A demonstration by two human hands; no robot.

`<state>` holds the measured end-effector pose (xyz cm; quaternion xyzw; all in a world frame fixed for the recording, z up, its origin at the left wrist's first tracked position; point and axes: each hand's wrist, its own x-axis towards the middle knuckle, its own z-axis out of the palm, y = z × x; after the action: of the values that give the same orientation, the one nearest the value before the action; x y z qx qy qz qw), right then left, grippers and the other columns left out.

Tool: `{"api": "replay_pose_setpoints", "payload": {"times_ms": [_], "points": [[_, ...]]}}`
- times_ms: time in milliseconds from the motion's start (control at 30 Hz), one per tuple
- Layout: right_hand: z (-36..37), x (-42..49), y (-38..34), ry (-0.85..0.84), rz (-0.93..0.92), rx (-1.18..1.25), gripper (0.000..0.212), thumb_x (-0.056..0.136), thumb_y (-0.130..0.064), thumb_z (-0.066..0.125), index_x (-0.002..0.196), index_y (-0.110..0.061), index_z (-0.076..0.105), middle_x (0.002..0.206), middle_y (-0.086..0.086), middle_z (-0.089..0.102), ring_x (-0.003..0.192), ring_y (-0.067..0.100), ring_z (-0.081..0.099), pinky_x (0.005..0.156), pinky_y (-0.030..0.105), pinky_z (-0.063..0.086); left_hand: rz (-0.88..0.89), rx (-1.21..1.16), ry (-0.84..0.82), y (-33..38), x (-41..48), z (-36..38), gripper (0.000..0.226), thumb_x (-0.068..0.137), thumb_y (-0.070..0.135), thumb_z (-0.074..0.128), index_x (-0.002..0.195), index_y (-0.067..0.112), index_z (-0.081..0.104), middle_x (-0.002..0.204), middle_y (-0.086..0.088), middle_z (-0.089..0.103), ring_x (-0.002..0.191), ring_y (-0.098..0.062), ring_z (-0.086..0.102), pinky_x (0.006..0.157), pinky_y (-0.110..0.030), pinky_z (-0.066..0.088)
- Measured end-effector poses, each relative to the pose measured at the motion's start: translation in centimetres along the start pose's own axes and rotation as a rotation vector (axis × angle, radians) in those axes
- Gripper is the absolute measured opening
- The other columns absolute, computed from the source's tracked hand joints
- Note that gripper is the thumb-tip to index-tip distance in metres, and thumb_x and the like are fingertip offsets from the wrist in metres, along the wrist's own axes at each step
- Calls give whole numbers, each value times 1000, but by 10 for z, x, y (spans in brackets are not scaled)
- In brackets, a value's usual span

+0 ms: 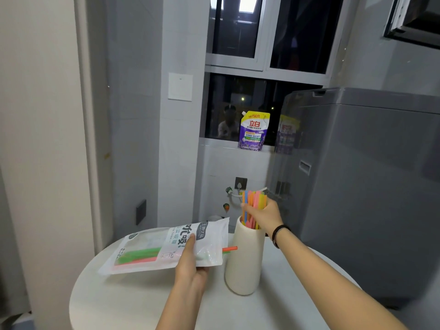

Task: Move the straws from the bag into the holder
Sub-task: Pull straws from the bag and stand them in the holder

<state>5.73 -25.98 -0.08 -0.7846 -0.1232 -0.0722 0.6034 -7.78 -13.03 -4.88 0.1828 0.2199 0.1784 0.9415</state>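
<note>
A clear and white straw bag (152, 246) is held level above the round table, gripped near its open end by my left hand (190, 265). Green and pink straws (138, 256) lie inside it, and an orange straw tip (230, 248) pokes out of its mouth. To the right, a tall cream holder (245, 260) stands upright on the table. My right hand (264, 215) grips a bundle of orange, pink, yellow and blue straws (253, 198) whose lower ends are inside the holder.
The white round table (123, 303) has its edge near me and at the left. A grey washing machine (371, 186) stands close on the right. A purple detergent pouch (254, 131) sits on the window sill behind. Walls close in at the left.
</note>
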Motion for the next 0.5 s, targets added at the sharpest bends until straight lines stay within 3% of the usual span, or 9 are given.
{"api": "replay_pose_setpoints", "payload": {"times_ms": [100,233,333,433,500], "points": [[-4,6,-8,89,-11,10,25,76,-29,74,93,-23,57,86,-1,63,77,15,63,62,24,49,3,-12,5,3,0,0,48,91,11,60,137,11,47,123,-11,61,90,-23,62,85,-45,50],[-5,0,-7,-1,17,-37,41,73,-30,77,104,-22,51,99,1,60,82,14,60,64,25,49,-14,-14,2,3,0,0,47,91,12,60,136,11,47,109,-8,65,80,-19,61,75,-41,53],[-6,-13,-13,5,-61,-27,60,74,-27,77,123,-19,44,118,-2,50,107,17,52,87,31,47,-12,-6,8,3,0,0,46,91,13,60,135,11,47,108,-7,67,82,-20,62,66,-38,57],[-5,-40,-23,239,-260,120,40,81,-19,71,117,-15,53,120,-1,56,111,12,52,98,28,42,-1,4,11,4,0,0,46,91,13,61,135,10,49,121,-9,64,92,-23,63,79,-42,51],[-1,-67,-27,337,-390,228,14,86,-13,63,99,-17,59,103,-4,64,98,9,59,89,22,46,6,7,-5,4,-3,-1,44,91,14,62,133,10,51,110,-7,67,86,-20,63,79,-41,51]]}}
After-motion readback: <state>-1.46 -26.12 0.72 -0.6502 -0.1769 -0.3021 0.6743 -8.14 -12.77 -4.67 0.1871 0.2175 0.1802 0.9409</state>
